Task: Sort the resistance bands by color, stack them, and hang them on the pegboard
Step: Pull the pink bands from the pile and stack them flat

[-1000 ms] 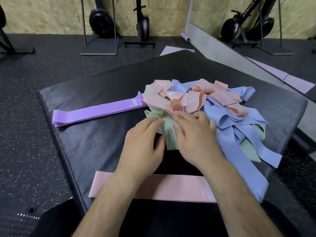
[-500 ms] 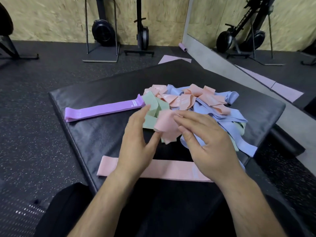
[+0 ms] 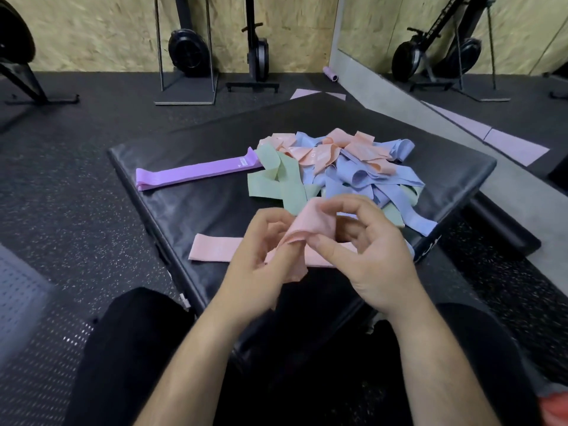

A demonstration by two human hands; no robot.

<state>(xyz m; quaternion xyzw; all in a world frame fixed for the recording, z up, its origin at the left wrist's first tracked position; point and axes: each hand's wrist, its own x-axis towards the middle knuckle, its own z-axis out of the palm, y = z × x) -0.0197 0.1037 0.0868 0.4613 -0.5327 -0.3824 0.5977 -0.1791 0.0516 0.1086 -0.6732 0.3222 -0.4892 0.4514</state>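
Observation:
A tangled pile of resistance bands [image 3: 344, 170] in blue, peach and green lies on a black padded mat [image 3: 190, 210]. A purple band [image 3: 196, 173] lies flat to the pile's left. A pale pink band [image 3: 215, 249] lies flat near the mat's front edge. My left hand [image 3: 261, 253] and my right hand [image 3: 368, 247] hold a crumpled pink band [image 3: 310, 226] between them, lifted just above the flat pink band. Fingers of both hands pinch its folds. A green band [image 3: 276, 182] sticks out at the pile's left side.
The mat sits on dark rubber gym flooring [image 3: 61, 195]. Exercise machines [image 3: 187, 53] stand along a wooden wall behind. A mirror [image 3: 461, 56] runs along the right. A perforated dark panel [image 3: 27, 302] lies at the lower left. My dark-clothed knees [image 3: 132, 348] frame the mat's near edge.
My hands left the pile and drew a pink band toward me, lifting it over the flat pink band. The green band it lay on now lies exposed.

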